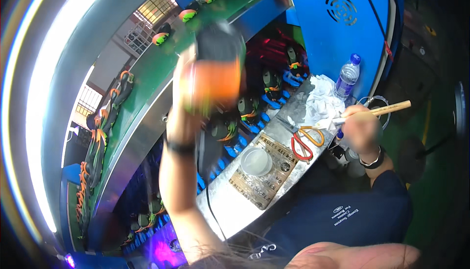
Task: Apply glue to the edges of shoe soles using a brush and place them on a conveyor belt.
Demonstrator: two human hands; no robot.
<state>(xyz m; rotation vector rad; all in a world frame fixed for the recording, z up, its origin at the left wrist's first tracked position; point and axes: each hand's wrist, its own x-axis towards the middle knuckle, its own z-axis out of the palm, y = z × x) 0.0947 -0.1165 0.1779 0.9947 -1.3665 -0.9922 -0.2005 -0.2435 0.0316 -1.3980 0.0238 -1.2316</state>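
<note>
My left hand (186, 80) is raised over the lower line and gripping a shoe (213, 83), black with an orange end. Motion smears both, so the finger positions are unclear. Off to the right, my right hand (362, 127) is closed around a brush (391, 108) with a pale wooden handle, its other end pointing toward crumpled white paper (320, 100). Between the hands, a round tub of whitish liquid (256, 161) rests on a printed brown sheet (264, 188). Scissors (307, 144) with one red and one orange handle lie beside the sheet.
A green conveyor belt (139, 80) carries several shoes along the left. Below it, more shoes (271, 80) sit on a line with blue supports. A clear bottle with a blue cap (347, 75) stands near a blue machine housing (338, 29). The metal worktop (220, 210) slants across.
</note>
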